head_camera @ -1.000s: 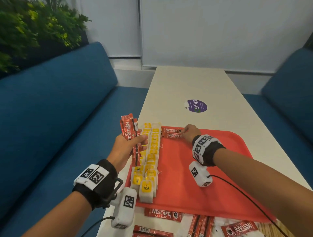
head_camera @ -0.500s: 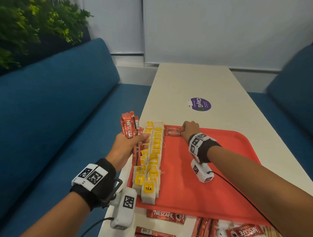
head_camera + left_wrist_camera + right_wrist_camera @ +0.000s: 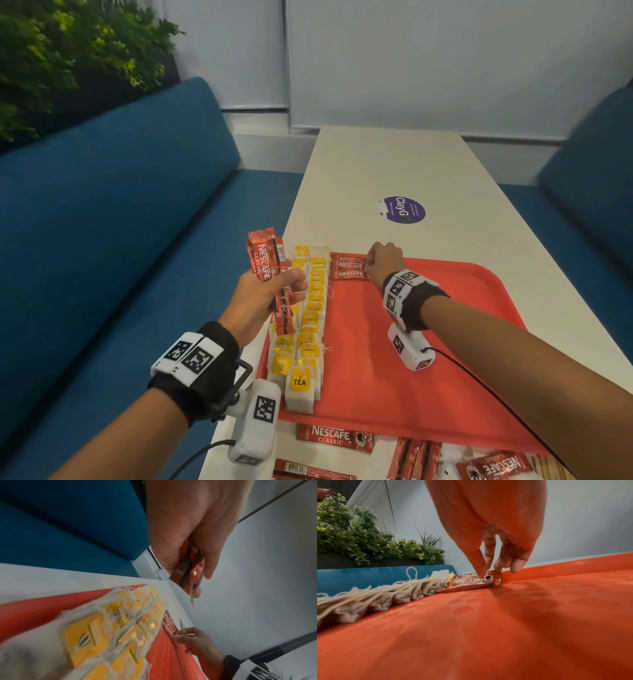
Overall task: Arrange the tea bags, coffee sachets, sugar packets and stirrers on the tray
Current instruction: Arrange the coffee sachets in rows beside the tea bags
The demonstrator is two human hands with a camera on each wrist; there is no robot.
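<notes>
A red tray (image 3: 411, 359) lies on the white table. Two rows of yellow-tagged tea bags (image 3: 311, 315) run along its left side. Two red coffee sachets (image 3: 349, 270) lie side by side at the far left corner, just beyond the tea bags. My right hand (image 3: 371, 267) is at their right end, and its fingertips (image 3: 481, 573) pinch the end of one coffee sachet (image 3: 471, 582) against the tray (image 3: 488, 628). My left hand (image 3: 291, 284) grips a bundle of coffee sachets (image 3: 267, 267) upright above the tray's left edge, also seen in the left wrist view as sachets (image 3: 190, 570).
More loose coffee sachets (image 3: 334, 437) lie on the table (image 3: 376, 164) in front of the tray. A purple sticker (image 3: 402, 209) sits beyond the tray. Blue sofas (image 3: 102, 222) flank the table, with a plant (image 3: 68, 51) behind the left one.
My right hand has stayed at the sachets in the tray's far left corner, shifting only slightly. The left hand still holds its bundle in the same place.
</notes>
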